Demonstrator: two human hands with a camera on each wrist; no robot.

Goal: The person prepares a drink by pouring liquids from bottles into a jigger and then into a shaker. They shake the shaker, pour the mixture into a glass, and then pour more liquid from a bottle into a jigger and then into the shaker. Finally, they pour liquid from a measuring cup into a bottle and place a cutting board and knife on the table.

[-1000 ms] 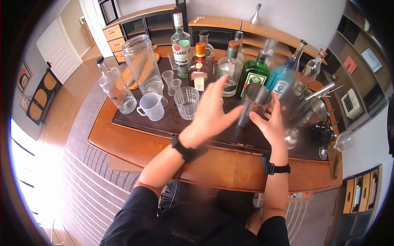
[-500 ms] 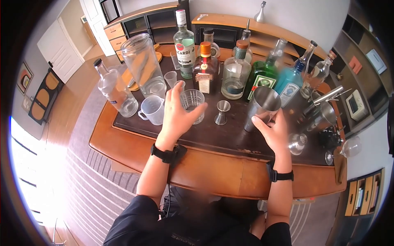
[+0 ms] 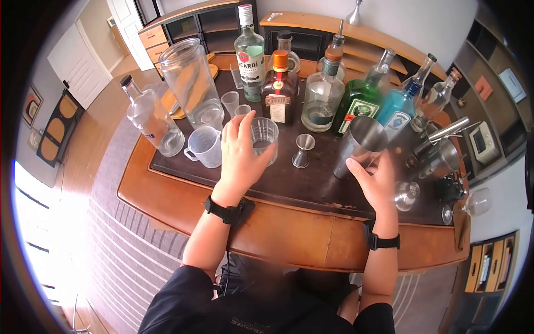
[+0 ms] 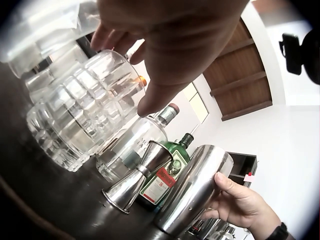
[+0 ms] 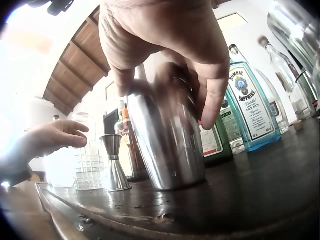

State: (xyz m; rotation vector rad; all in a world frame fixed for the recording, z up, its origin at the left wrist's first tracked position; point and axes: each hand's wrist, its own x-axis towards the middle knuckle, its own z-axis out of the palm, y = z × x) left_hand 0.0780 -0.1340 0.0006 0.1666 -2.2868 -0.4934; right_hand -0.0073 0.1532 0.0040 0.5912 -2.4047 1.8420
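Observation:
My right hand point(image 3: 378, 178) grips a steel shaker tin point(image 3: 361, 139), thumb on the near side and fingers round the far side; its base is on the dark tabletop in the right wrist view. The left hand point(image 3: 242, 153) hovers beside a cut-glass tumbler point(image 3: 269, 133), thumb apart and fingers loosely extended. From the left wrist, the fingers overlap the rim of that tumbler point(image 4: 82, 115). A steel double jigger point(image 3: 302, 151) stands upright between the two hands. To the left of my left hand is a clear measuring jug point(image 3: 204, 147) with a handle.
Behind stand a Bacardi bottle point(image 3: 250, 67), an orange-capped brown bottle point(image 3: 278, 94), a green bottle point(image 3: 359, 106) and a blue Bombay Sapphire bottle point(image 3: 399, 114). A large glass jar point(image 3: 192, 83) is at the left. Another tin point(image 3: 442, 158) and a stemmed glass point(image 3: 477, 203) stand right.
My left hand has withdrawn from the jigger, moving left to the tumbler and uncovering the jigger. The right hand keeps its hold on the shaker tin, which appears slightly farther right.

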